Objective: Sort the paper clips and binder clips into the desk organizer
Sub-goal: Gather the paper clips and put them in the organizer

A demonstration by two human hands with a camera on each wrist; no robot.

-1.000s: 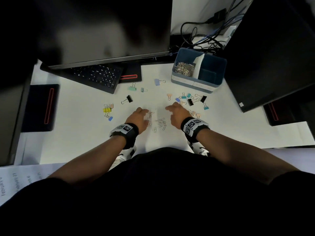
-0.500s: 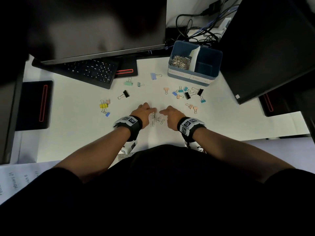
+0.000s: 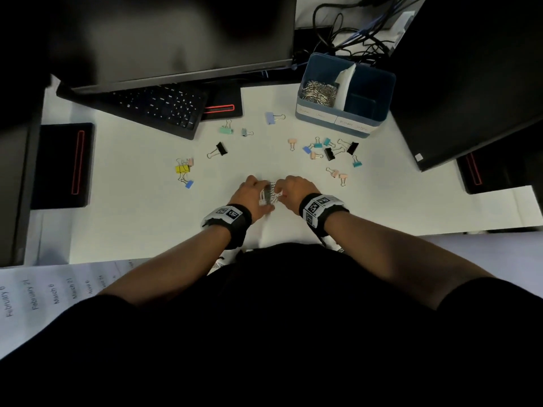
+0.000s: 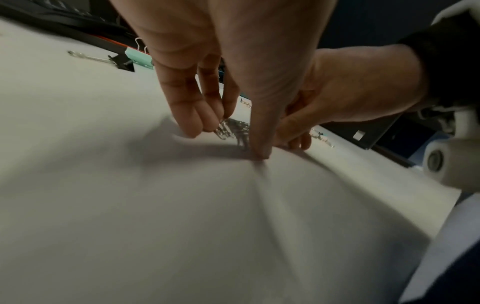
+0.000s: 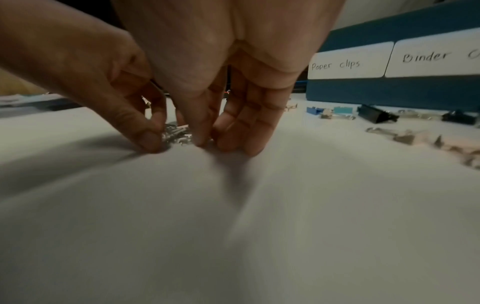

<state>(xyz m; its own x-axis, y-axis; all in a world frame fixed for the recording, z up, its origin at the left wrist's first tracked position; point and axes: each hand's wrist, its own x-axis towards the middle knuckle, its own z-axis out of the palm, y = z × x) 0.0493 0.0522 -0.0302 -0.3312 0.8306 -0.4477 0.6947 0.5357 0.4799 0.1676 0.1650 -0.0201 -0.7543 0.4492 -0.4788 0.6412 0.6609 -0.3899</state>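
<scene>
A small heap of silver paper clips lies on the white desk between my two hands. My left hand curls its fingers and thumb around the heap's left side. From the other side, my right hand pushes against the heap with nearly straight fingers, tips on the desk. The blue desk organizer stands at the back right, labelled "Paper clips" and "Binder clips"; paper clips fill its left compartment. Coloured and black binder clips lie scattered in front of it.
More binder clips lie to the left: a black one, a mint one and a yellow group. A keyboard sits under a monitor, with another dark screen on the right. Cables run behind the organizer. A printed sheet lies near left.
Both hands have drawn together, sweeping the spread paper clips into one tight heap between them. The head view has shifted slightly.
</scene>
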